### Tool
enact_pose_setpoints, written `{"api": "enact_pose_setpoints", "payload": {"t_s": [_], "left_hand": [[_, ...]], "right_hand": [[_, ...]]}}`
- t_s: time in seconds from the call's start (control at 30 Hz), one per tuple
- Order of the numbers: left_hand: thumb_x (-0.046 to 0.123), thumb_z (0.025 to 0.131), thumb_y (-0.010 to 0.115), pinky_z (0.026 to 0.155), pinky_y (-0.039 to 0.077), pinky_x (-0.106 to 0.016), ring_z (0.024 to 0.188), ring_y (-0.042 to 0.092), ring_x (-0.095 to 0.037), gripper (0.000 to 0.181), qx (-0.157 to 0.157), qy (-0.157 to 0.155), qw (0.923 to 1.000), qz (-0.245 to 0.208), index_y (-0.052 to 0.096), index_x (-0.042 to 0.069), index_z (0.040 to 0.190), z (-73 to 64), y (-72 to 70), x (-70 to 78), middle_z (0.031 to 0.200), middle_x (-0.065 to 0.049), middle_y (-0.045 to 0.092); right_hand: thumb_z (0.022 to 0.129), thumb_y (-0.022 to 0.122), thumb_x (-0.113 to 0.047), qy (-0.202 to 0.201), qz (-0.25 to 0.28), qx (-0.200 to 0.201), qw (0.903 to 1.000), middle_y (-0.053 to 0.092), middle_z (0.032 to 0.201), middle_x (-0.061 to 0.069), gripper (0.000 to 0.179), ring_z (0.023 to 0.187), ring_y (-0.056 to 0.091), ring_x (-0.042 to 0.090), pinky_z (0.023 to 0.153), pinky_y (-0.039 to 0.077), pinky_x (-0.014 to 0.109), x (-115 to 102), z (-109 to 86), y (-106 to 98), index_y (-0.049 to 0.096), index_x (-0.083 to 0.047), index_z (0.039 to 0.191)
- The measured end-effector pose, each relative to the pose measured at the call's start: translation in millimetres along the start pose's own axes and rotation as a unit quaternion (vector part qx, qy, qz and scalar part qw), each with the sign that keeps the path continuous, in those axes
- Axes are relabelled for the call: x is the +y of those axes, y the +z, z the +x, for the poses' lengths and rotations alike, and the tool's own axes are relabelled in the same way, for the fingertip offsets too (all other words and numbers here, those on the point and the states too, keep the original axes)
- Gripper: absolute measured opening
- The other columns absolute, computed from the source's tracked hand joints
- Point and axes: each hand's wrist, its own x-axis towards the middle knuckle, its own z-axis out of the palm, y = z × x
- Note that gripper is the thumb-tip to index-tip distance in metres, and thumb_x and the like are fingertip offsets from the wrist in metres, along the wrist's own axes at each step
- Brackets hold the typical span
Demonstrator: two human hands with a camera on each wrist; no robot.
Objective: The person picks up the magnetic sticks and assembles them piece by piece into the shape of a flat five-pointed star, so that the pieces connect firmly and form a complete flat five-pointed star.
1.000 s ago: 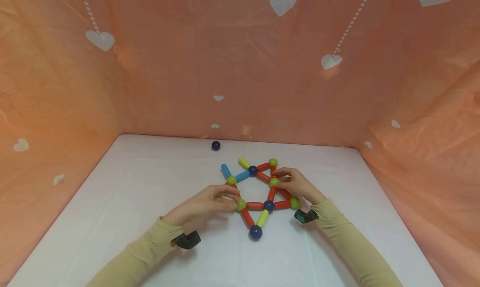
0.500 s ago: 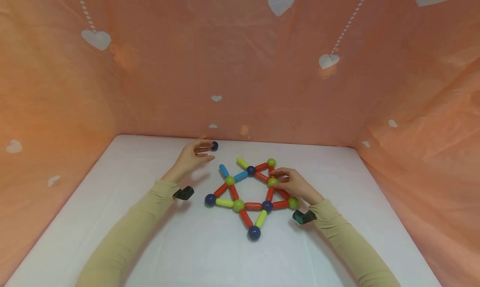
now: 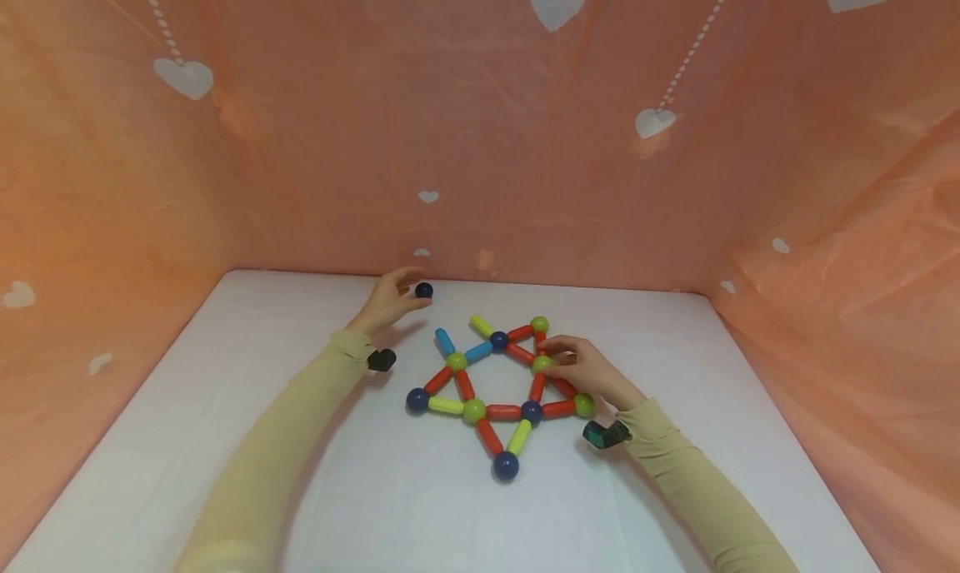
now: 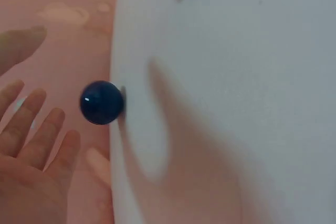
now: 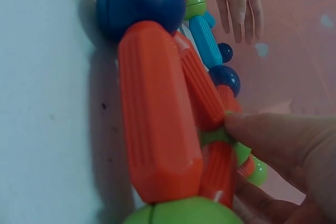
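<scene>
A loose dark blue ball [image 3: 423, 290] sits at the table's back edge. My left hand [image 3: 390, 301] reaches beside it, thumb and fingers spread around the ball; in the left wrist view a gap shows between the fingers and the ball [image 4: 102, 103]. Lying flat is a star-like frame of plastic rods and balls. My right hand [image 3: 588, 369] pinches a green ball [image 3: 539, 363] on the frame's right side, its thumb [image 5: 247, 129] pressed to it in the right wrist view. A blue rod [image 3: 444, 341] and a yellow-green rod [image 3: 482, 326] stick out at the back, each with a free end.
The frame's points end in balls: a dark blue one [image 3: 417, 401] at the left, another dark blue one [image 3: 506, 465] nearest me, and green ones at the right [image 3: 584, 405] and back [image 3: 539, 325]. A pink cloth [image 3: 480, 140] rises behind the white table [image 3: 360, 490].
My left hand has left the frame's left side and moved back to the loose ball, uncovering the left point. My right hand stays on the green ball.
</scene>
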Motion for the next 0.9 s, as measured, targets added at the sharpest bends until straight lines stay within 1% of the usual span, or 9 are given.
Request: {"api": "enact_pose_setpoints", "payload": {"t_s": [0.13, 0.23, 0.37, 0.5, 0.57, 0.73, 0.9], "left_hand": [[0.001, 0.09, 0.072, 0.123, 0.031, -0.053, 0.145, 0.039, -0.043, 0.062, -0.004, -0.002, 1.0, 0.005, 0.045, -0.007, 0.145, 6.4, 2.0, -3.8, 0.151, -0.026, 0.046], [-0.002, 0.092, 0.068, 0.124, 0.03, -0.054, 0.146, 0.037, -0.045, 0.058, -0.006, -0.002, 1.0, 0.006, 0.045, -0.007, 0.145, 8.2, 2.9, -5.2, 0.152, -0.028, 0.045], [-0.011, 0.094, 0.058, 0.121, 0.034, -0.055, 0.144, 0.038, -0.049, 0.053, -0.01, 0.0, 0.9999, 0.009, 0.043, -0.011, 0.145, 9.2, 5.6, -7.6, 0.152, -0.032, 0.042], [-0.017, 0.093, 0.052, 0.116, 0.04, -0.055, 0.138, 0.043, -0.052, 0.05, -0.011, 0.0, 0.9999, 0.009, 0.045, -0.015, 0.142, 8.6, 9.7, -7.7, 0.148, -0.035, 0.042], [-0.018, 0.092, 0.052, 0.115, 0.042, -0.055, 0.136, 0.045, -0.053, 0.048, -0.009, 0.0, 0.9998, 0.017, 0.048, -0.015, 0.14, 7.7, 11.3, -6.4, 0.146, -0.035, 0.043], [-0.016, 0.091, 0.056, 0.11, 0.048, -0.054, 0.126, 0.053, -0.049, 0.047, -0.004, -0.014, 0.9988, 0.047, 0.054, -0.009, 0.137, 6.4, 14.7, -4.1, 0.145, -0.031, 0.045], [-0.012, 0.091, 0.062, 0.105, 0.051, -0.05, 0.118, 0.058, -0.042, 0.043, -0.009, -0.02, 0.997, 0.074, 0.061, -0.005, 0.133, 7.8, 19.0, -9.4, 0.142, -0.027, 0.054]], "right_hand": [[0.094, 0.071, -0.016, -0.002, 0.003, 0.002, 1.0, 0.062, 0.135, 0.019, 0.042, 0.118, 0.062, 0.036, 0.097, 0.058, 0.041, -1, -0.1, 1, 0.062, -0.004, 0.134], [0.094, 0.072, -0.015, -0.005, 0.005, 0.005, 1.0, 0.062, 0.134, 0.019, 0.042, 0.117, 0.063, 0.035, 0.097, 0.058, 0.041, -1, -0.1, 2, 0.062, -0.003, 0.133], [0.094, 0.072, -0.015, -0.007, 0.007, 0.006, 0.9999, 0.063, 0.134, 0.019, 0.042, 0.116, 0.064, 0.033, 0.096, 0.059, 0.04, 0, 0.4, 3, 0.063, -0.004, 0.133], [0.094, 0.072, -0.016, -0.009, 0.008, 0.007, 0.9999, 0.063, 0.133, 0.018, 0.042, 0.115, 0.064, 0.033, 0.095, 0.059, 0.038, 0, 0.2, 2, 0.062, -0.003, 0.133], [0.094, 0.072, -0.015, -0.008, 0.01, 0.008, 0.9999, 0.063, 0.133, 0.019, 0.042, 0.115, 0.064, 0.033, 0.095, 0.059, 0.038, 0, 0.0, 2, 0.062, -0.003, 0.133], [0.094, 0.071, -0.015, -0.001, 0.013, 0.005, 0.9999, 0.062, 0.134, 0.019, 0.043, 0.117, 0.063, 0.034, 0.096, 0.059, 0.038, 1, 0.3, 2, 0.061, -0.004, 0.135], [0.095, 0.071, -0.016, 0.005, 0.013, 0.005, 0.9999, 0.063, 0.134, 0.018, 0.042, 0.118, 0.063, 0.034, 0.096, 0.059, 0.039, 3, 0.9, 3, 0.062, -0.005, 0.135]]}}
